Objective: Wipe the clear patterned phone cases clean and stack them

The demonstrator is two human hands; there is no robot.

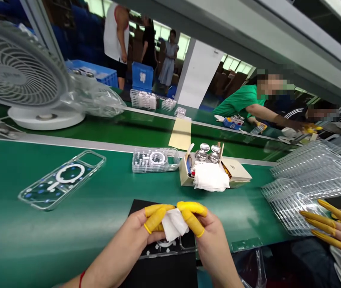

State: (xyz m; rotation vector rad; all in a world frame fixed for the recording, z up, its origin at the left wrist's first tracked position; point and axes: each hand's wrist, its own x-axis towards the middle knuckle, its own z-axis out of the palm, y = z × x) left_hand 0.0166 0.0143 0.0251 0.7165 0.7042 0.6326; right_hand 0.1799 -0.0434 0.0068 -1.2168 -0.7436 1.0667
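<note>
My left hand and my right hand, both in yellow finger cots, pinch a crumpled white wipe between them. Directly below lies a clear phone case with a white ring and small white marks, partly hidden by my hands and the wipe. It rests on a black mat at the front of the green bench. Whether my fingers also touch the case, I cannot tell.
A patterned clear case lies at left, stacked cases behind my hands. A box holds white wipes and metal-topped bottles. Clear trays and a co-worker's yellow-cotted hand are right. A fan stands back left.
</note>
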